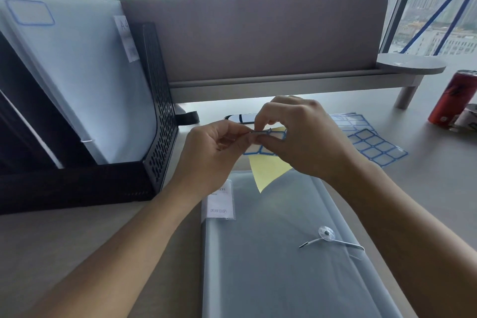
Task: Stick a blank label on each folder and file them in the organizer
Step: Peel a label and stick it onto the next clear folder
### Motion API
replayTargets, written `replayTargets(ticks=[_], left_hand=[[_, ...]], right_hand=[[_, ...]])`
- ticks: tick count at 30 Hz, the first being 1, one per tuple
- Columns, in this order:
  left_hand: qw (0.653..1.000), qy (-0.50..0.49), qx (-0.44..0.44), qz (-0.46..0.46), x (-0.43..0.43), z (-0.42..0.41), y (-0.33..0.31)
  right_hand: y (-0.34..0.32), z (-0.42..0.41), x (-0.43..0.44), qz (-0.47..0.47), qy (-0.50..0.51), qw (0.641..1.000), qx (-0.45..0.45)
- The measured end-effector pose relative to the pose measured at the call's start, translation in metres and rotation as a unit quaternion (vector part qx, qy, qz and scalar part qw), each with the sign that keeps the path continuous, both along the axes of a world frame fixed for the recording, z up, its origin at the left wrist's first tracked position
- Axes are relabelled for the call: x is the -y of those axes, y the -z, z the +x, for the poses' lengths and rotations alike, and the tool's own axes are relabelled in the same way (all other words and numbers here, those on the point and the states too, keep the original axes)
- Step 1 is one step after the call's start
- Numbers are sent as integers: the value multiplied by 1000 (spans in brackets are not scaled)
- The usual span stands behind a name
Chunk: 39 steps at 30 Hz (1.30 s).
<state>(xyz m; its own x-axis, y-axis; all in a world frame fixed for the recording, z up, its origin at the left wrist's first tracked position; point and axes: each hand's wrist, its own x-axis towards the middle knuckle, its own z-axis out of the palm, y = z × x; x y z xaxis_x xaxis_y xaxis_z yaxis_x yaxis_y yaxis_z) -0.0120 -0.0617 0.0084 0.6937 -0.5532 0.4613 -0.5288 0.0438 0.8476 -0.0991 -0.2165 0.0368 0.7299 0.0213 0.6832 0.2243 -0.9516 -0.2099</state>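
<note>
Here, yellow-backed, blue-bordered label sheet [268, 165]

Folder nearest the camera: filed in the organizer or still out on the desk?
Out. The grey folder lies flat on the desk, beside the black organizer, which holds another folder.

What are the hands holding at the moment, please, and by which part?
The left hand and right hand both pinch the label sheet at its upper edge, above the folder.
</note>
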Motion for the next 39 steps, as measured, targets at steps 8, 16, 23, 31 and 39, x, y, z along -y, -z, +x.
replayTargets(ticks=[8, 16, 23, 31, 39], left_hand=[[999, -5, -50, 7, 2, 1, 0], [994, -9, -108, -17, 6, -2, 4], [994, 3, -104, -18, 6, -7, 3], [997, 33, -64, -5, 2, -5, 4], [996, 82, -14, 18, -1, 0, 7]], right_hand=[[2, 2, 2, -19, 5, 1000, 17], [5, 4, 6, 15, 7, 1000, 0], [3, 3, 9, 58, 5, 998, -28], [2, 3, 8, 73, -1, 997, -40], [-5, -1, 9, 96, -13, 994, -52]])
